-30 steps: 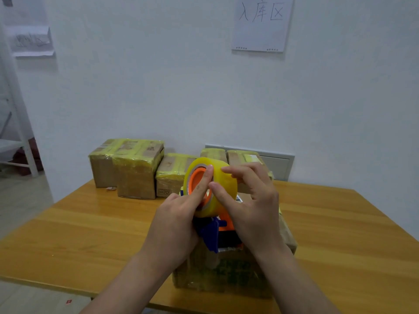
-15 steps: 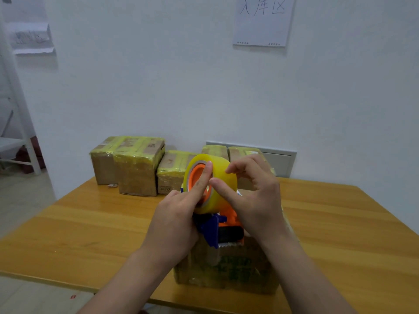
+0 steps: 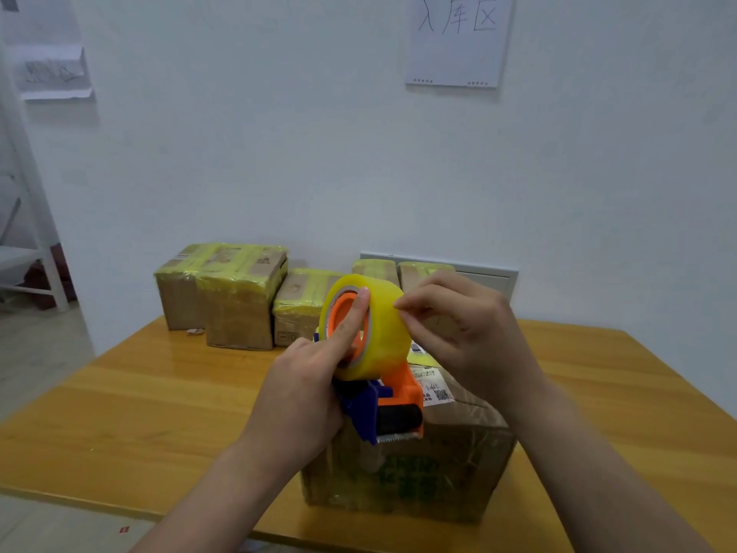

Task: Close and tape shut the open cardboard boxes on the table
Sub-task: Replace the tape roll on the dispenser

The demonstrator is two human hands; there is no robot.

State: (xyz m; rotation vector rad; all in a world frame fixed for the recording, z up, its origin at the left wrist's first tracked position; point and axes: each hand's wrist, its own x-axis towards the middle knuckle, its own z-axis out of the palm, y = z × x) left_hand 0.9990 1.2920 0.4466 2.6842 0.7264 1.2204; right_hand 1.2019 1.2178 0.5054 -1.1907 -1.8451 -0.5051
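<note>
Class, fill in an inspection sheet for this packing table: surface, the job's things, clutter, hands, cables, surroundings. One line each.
Surface: wooden table, glossy top.
Job's things: orange and blue tape dispenser carrying a yellowish tape roll; near box below it, flaps down; taped boxes in a row by the wall.
Clutter: small scrap beside the taped boxes.
Hands: left hand grips the tape dispenser, forefinger on the roll's orange core; right hand pinches the roll's outer wrap with its fingers.
Cables: nothing seen.
Surroundings: white wall with a handwritten paper sign; white panel behind the boxes; white rack at left.
</note>
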